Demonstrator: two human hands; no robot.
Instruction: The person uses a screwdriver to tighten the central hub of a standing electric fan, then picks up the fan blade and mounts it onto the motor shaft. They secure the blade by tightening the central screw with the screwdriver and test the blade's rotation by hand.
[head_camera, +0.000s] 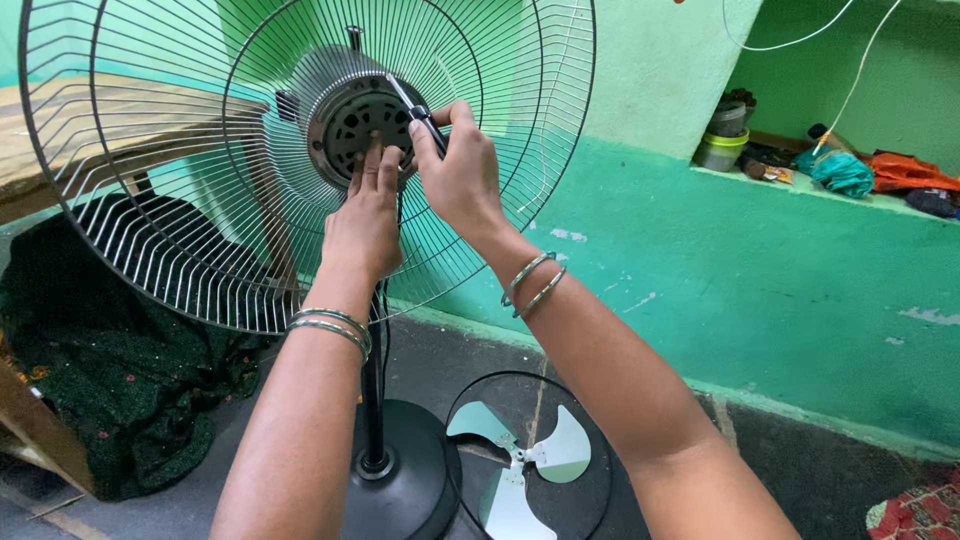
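Head cam view, looking down at both my hands on a pedestal fan. Left hand (365, 215) is flat w/ fingers straight and close together, fingertips pressing on the round vented motor housing (355, 118) at the middle of the wire rear guard (170, 200). It isn't gripping anything, just resting on the metal. Right hand (460, 170) is curled tight around a screwdriver (418, 112), dark handle in my fist, metal shaft angled up-left onto the top edge of the motor. Can't tell exactly what the tip sits on, too small. Both wrists have thin metal bangles (530, 282). Guard is upright on the black pole (373, 400), which runs down to the round black base (405, 480) on the floor. Just beside the base lies the 3-blade pale fan blade (520, 465), inside a black ring. Dark cloth heap (120, 370) bottom left, green wall (760, 280) behind, w/ clutter on the ledge (800, 160) upper right.
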